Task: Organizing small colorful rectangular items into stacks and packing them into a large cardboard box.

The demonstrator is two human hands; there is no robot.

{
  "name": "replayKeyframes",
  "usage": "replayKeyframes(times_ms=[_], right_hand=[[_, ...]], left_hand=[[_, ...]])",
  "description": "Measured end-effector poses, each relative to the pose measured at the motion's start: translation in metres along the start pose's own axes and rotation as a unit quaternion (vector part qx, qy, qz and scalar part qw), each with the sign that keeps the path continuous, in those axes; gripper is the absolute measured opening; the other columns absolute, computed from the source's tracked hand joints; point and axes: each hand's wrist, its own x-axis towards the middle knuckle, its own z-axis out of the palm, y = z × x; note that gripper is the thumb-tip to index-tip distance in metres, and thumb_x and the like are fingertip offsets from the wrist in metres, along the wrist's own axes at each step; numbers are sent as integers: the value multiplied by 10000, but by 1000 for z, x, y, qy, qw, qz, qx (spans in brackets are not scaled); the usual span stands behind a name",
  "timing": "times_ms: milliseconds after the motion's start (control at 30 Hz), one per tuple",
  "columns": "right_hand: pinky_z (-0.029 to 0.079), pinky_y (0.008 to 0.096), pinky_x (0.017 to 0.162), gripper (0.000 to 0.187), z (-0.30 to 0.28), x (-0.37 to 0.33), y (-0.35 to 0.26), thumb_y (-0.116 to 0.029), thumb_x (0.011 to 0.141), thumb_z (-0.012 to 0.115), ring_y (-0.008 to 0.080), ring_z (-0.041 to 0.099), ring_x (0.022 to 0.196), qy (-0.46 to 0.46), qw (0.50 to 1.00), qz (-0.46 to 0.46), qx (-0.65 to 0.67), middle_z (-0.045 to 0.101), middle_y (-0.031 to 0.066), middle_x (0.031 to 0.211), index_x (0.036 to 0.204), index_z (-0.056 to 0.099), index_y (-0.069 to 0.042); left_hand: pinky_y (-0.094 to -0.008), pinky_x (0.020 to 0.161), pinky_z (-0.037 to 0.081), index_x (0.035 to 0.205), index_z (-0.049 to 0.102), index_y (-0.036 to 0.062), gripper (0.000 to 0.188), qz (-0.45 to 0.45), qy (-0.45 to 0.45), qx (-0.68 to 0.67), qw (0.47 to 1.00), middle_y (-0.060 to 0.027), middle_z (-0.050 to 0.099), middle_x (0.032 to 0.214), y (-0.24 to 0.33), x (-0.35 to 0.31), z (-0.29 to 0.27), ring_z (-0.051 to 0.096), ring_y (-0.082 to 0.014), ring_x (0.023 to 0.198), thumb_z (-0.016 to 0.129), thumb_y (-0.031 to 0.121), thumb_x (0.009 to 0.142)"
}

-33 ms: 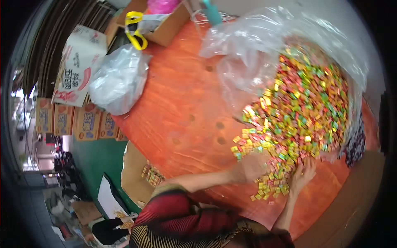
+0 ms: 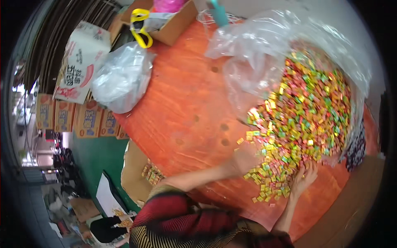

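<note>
The left hand (image 2: 244,159) is blurred at the near edge of the candy pile (image 2: 297,124); its grip cannot be told. The right hand (image 2: 304,177) rests spread on the candies. They spill from a clear bag (image 2: 264,53) onto the orange table (image 2: 182,99).

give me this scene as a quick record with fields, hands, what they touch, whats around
surface: orange table
main thing: heap of small coloured wrapped candies spilling from a big clear plastic bag
left hand: flat at the near left edge of the heap, blurred
right hand: spread on the candies at the near right edge
grip: neither hand visibly closed on anything
far side: open cardboard box, yellow-handled scissors
left edge: smaller filled plastic bag
below table: printed cartons
</note>
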Motion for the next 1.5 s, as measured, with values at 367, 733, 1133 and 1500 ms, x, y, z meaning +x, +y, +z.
replayKeyframes(times_ms=[367,733,1133,1500], right_hand=[[388,289,749,124,15,10,-151,-16,809,459,205,511,823,-249,930,7,269,540,101,853,899,536,21],[404,263,731,128,62,32,-271,40,757,497,217,533,815,-280,883,-157,342,554,119,829,876,542,20],[386,347,817,557,110,34,-407,-62,677,616,295,454,1015,-198,835,-473,200,465,171,1088,1178,375,-27],[336,266,493,255,147,67,-340,-262,830,491,109,377,490,-450,790,-244,339,430,7,525,798,596,-32]], left_hand=[[-485,881,330,1195,349,9,657,-344,79,579,735,-217,352,1222,-275,-134,-265,326,-346,1154,632,280,667],[-384,704,446,828,598,48,231,-321,154,203,912,-135,596,834,-267,-158,-178,562,-291,789,492,-7,630],[-389,651,420,883,550,37,195,-204,104,-71,971,-152,540,796,-146,-103,-56,519,-317,750,507,105,705],[-348,516,409,874,510,0,218,-126,151,-96,976,-113,467,759,-63,-107,-43,492,-266,660,580,39,671]])
